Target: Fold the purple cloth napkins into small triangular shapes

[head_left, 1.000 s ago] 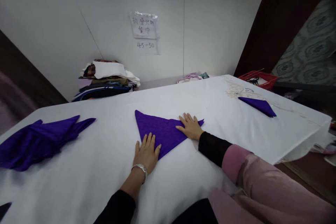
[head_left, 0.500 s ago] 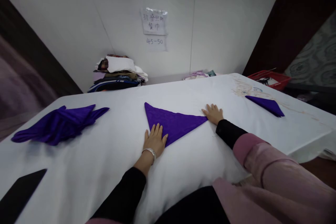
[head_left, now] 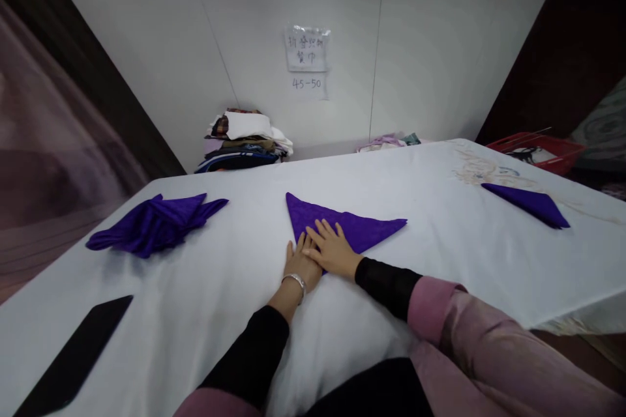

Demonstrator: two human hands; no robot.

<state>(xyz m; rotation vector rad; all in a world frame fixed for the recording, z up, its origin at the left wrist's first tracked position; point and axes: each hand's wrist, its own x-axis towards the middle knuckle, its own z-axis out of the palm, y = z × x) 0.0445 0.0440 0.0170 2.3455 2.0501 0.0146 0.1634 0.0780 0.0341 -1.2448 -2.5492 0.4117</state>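
A purple cloth folded into a triangle (head_left: 359, 227) lies flat in the middle of the white table (head_left: 440, 254). My left hand (head_left: 299, 263), a silver bracelet on its wrist, rests flat on the triangle's near corner with fingers stretched out. My right hand (head_left: 334, 249) lies flat on the cloth right beside it, fingers spread, partly overlapping the left hand. Neither hand grips anything.
A crumpled pile of purple cloths (head_left: 154, 229) lies at the left. Another folded purple triangle (head_left: 528, 204) sits at the far right. A flat black object (head_left: 73, 355) is near the front left. Stacked fabrics (head_left: 244, 141) stand by the wall; a red basket (head_left: 535, 148) beyond the table.
My right hand has slid left from the triangle's right tip back to its near corner, next to my left hand. The view has shifted leftward.
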